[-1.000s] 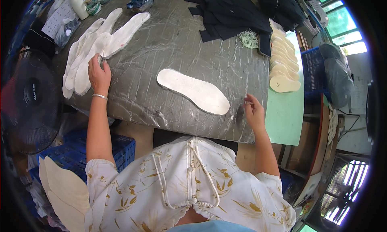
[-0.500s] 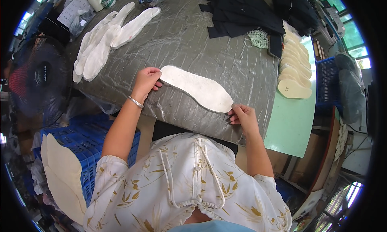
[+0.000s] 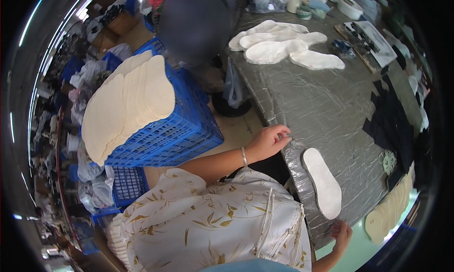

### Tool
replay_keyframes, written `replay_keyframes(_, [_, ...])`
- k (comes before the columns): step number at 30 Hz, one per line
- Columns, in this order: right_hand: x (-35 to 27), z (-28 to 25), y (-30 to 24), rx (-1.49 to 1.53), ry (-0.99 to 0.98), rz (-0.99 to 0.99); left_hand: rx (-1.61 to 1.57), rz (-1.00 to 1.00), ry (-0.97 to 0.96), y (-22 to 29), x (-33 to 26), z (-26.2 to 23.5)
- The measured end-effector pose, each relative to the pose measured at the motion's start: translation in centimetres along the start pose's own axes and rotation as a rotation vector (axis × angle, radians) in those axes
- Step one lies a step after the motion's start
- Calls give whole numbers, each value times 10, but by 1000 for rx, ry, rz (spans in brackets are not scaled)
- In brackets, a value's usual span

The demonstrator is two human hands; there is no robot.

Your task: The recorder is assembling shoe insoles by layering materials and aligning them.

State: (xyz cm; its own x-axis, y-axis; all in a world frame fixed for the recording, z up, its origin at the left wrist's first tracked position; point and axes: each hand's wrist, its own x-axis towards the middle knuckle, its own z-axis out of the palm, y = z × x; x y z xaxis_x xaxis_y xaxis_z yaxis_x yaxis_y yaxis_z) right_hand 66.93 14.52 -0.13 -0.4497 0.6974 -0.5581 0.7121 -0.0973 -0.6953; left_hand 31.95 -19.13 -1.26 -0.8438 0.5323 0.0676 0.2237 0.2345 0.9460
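A white insole (image 3: 322, 183) lies flat on the dark plastic-covered table (image 3: 326, 116), close to its near edge. My left hand (image 3: 268, 143) hovers at that edge beside the insole's upper end, apart from it. Its fingers are loosely bent, and nothing shows between them and the thumb. Just past the insole's lower end is my right hand (image 3: 341, 233), fingers half curled and no object visible in them. Several more white insoles (image 3: 274, 51) lie overlapping at the far side of the table.
On the left, a stack of cream insole sheets (image 3: 127, 102) tops a blue crate (image 3: 175, 125). A fan (image 3: 194, 26) stands beyond it. Black fabric pieces (image 3: 392, 125), a pale cord bundle (image 3: 388, 162) and a row of cream insoles (image 3: 390, 210) lie to the right.
The view has swung left toward the crate. Both hands have let go of the insole, which now rests on the table; my left hand has moved away from its end.
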Motion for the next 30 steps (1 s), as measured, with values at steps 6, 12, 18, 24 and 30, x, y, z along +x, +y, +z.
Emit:
replay_keyframes(6, [33,-61,-23,-24,262,-381,803,335,604,21,-69,-143])
replay_keyframes(12, [45,-15,-103,-84,21,-625,1127,186,1134,17,-159,-265])
replay_keyframes(18, [31,17,-159,-195,-101,-782,1411,-187,1179,2,-250,-347])
replay_keyframes(24, [20,40,-174,-179,-192,-764,1270,-90,810,4,-275,-387])
replay_keyframes(30, [13,43,-169,-189,-203,-751,1404,136,965,24,-237,-449])
